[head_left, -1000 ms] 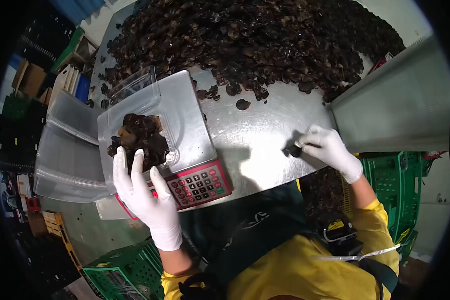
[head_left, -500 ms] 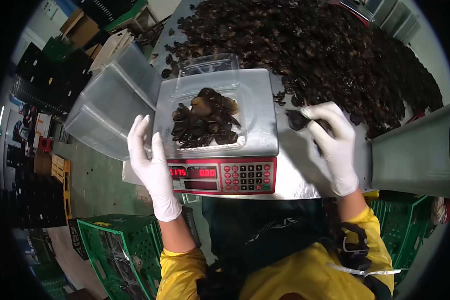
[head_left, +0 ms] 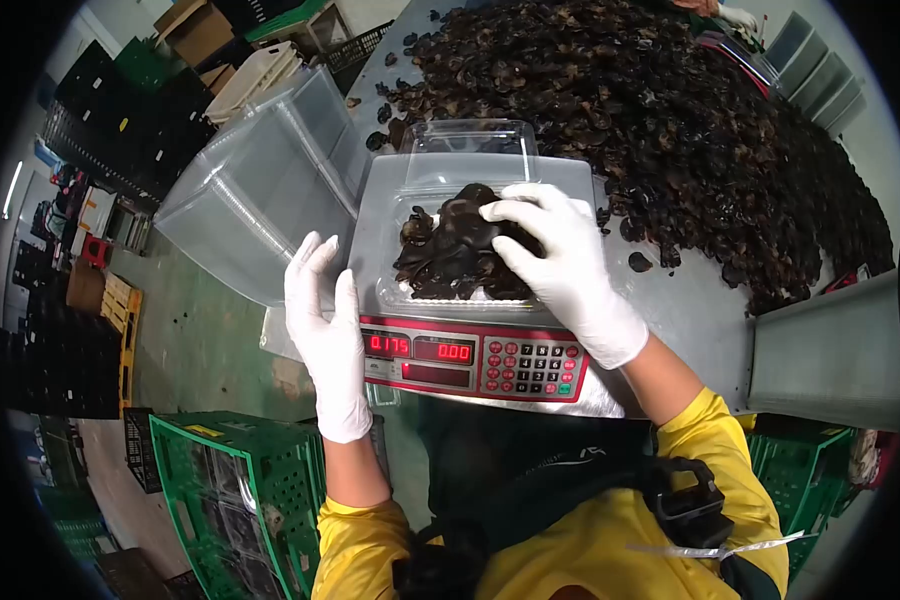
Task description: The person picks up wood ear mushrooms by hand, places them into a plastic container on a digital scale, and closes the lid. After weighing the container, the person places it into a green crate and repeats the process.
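A clear plastic tray (head_left: 395, 297) with its lid (head_left: 470, 135) folded back sits on the scale's metal platform (head_left: 375, 215). Dark wood ear mushrooms (head_left: 450, 262) are heaped in it. My right hand (head_left: 565, 265), white-gloved, reaches over the tray's right side, its thumb and fingers curled round a dark wood ear mushroom (head_left: 478, 226) on top of the heap. My left hand (head_left: 322, 330), also gloved, is upright at the scale's left edge with fingers apart and nothing in it. The red scale panel (head_left: 475, 360) reads 0.175 and 0.00.
A large mound of wood ear mushrooms (head_left: 610, 110) covers the table behind the scale. Stacked clear trays (head_left: 260, 190) stand at the left, a grey bin (head_left: 820, 345) at the right. Green crates (head_left: 235, 490) are below left. Another person's gloved hand (head_left: 738, 17) shows at the far back.
My right hand has moved left from the table to over the tray, bringing a wood ear mushroom onto the heap. My left hand stays open beside the scale. The view has shifted slightly.
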{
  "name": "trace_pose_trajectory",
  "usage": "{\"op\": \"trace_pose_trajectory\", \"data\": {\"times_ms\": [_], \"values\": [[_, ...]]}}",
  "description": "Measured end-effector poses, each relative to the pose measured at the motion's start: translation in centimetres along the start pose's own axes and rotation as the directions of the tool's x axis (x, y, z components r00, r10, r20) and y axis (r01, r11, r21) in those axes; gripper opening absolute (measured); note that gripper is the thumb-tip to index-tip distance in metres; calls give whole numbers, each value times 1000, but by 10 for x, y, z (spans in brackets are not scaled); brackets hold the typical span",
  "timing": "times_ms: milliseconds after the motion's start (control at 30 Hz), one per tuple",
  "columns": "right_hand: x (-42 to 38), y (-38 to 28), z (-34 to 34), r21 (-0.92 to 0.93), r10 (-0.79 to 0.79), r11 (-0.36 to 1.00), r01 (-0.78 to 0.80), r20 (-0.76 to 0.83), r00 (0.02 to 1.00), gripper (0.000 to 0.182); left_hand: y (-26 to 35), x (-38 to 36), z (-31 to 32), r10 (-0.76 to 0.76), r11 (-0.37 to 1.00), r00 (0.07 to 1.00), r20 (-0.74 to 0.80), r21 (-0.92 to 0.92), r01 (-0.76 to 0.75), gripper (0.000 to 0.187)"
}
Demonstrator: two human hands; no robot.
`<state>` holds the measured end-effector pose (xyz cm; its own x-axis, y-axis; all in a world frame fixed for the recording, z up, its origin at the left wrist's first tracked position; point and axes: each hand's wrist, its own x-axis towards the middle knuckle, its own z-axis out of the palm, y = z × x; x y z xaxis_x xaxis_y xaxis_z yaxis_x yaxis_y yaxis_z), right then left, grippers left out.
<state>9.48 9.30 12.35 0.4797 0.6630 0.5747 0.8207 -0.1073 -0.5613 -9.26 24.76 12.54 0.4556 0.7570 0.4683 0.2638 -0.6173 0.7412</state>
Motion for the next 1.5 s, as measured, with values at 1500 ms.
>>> {"op": "trace_pose_trajectory", "data": {"times_ms": [1500], "values": [[-29,-3,-7,-392,-116,896,208,245,963,43,-42,112,91,-317,407,641,699,-510,758,27]]}}
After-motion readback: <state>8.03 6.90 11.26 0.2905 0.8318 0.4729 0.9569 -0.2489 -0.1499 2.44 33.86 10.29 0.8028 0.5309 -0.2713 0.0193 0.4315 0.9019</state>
